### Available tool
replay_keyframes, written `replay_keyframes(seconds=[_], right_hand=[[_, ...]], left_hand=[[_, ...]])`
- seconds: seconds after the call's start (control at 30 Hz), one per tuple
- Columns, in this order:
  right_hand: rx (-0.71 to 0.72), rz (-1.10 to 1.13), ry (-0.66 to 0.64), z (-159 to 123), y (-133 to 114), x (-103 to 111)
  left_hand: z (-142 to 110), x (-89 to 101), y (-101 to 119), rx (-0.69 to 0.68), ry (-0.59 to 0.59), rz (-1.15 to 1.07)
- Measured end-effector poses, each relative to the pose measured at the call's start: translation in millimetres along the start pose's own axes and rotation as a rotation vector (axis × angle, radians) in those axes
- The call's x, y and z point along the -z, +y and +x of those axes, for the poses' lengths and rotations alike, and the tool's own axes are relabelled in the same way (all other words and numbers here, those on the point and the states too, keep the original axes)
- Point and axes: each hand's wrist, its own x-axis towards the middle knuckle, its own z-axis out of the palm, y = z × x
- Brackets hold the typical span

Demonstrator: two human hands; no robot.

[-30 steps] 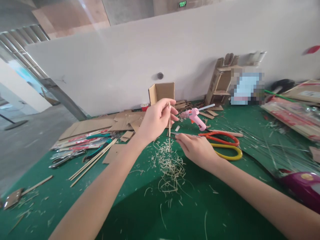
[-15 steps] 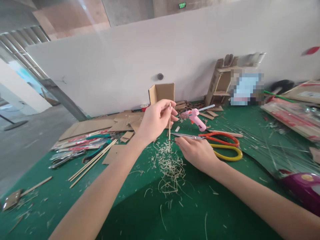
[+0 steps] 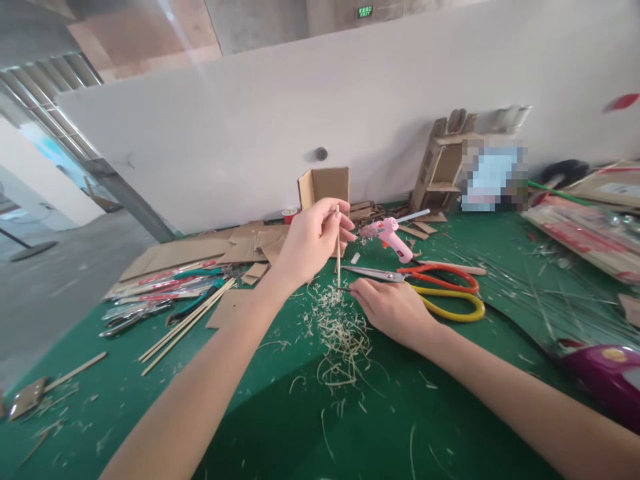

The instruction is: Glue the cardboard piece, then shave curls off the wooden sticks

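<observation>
Stick (image 3: 339,257) in left hand (image 3: 315,233) | shavings (image 3: 344,337) around tip | scissors (image 3: 395,275) beside right hand (image 3: 393,310)

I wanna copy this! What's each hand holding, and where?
Left hand: a thin wooden stick, by its upper end. Right hand: a thin dark tool, mostly hidden; I can't tell which part.

The bare left forearm (image 3: 225,363) comes up from the lower edge of the view toward the middle, and the left hand (image 3: 313,237) is raised there, its thumb and index finger pinched together while the other fingers are loosely spread to the right. The right forearm (image 3: 500,377), also bare, enters from the lower right, and the right hand (image 3: 395,310) is placed lower, with fingers curled inward and directed to the left. The two hands are near, but they do not touch.
</observation>
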Motion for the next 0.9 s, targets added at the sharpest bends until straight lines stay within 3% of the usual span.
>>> replay_keyframes(seconds=[0.13, 0.33, 0.57, 0.67, 0.8, 0.9], right_hand=[[-0.062, -0.023, 0.050, 3.2, 2.8, 0.8], [0.010, -0.021, -0.103, 3.4, -0.1, -2.3], [-0.019, -0.046, 0.054, 3.1, 6.0, -4.9], [-0.039, -0.057, 0.027, 4.8, 6.6, -5.2], [0.043, -0.047, -0.063, 3.2, 5.3, -7.0], [0.045, -0.024, -0.022, 1.7, 6.2, -7.2]], left_hand=[[-0.1, -0.2, -0.3, -0.009, -0.003, 0.003], [0.1, -0.7, -2.4, -0.013, 0.007, -0.011], [0.2, -1.1, -2.9, -0.003, 0.014, -0.004], [0.5, -1.3, -4.0, -0.008, 0.021, -0.004], [1.9, -0.9, -6.2, -0.006, 0.031, -0.008], [2.6, -0.5, -6.6, -0.002, 0.029, -0.010]])
